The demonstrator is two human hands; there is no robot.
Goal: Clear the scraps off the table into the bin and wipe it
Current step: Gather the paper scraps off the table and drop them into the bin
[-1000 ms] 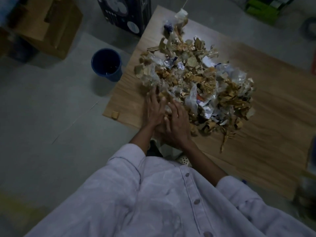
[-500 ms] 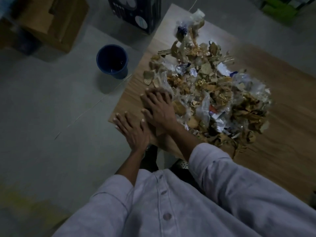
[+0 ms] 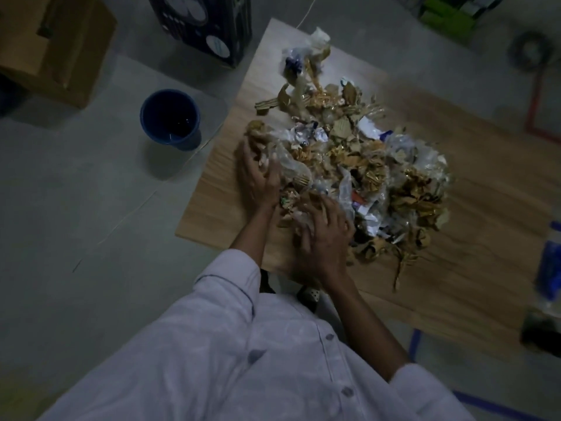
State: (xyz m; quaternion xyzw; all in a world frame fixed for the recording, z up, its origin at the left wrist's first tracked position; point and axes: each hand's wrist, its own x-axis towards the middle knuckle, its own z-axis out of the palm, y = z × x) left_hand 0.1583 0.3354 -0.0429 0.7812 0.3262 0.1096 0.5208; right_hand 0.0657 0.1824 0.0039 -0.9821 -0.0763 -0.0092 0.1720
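Observation:
A big heap of scraps (image 3: 364,165), brown paper, gold foil and clear plastic, covers the middle of the wooden table (image 3: 485,238). My left hand (image 3: 258,177) is at the heap's left edge, fingers curled around brown and clear scraps. At the heap's near edge, my right hand (image 3: 324,238) claws into crumpled plastic and paper. The round blue bin (image 3: 170,117) stands on the floor just left of the table, a short gap from its edge. No cloth is in view.
A cardboard box (image 3: 54,50) and a dark printed box (image 3: 206,22) sit on the floor at the back left. A blue-labelled bottle (image 3: 551,262) stands at the table's right edge. Green packages (image 3: 449,13) and a coiled cable (image 3: 531,53) lie beyond the table.
My left hand has left the table's near corner and moved up into the heap's left edge. My right hand has shifted from the left edge to the near edge.

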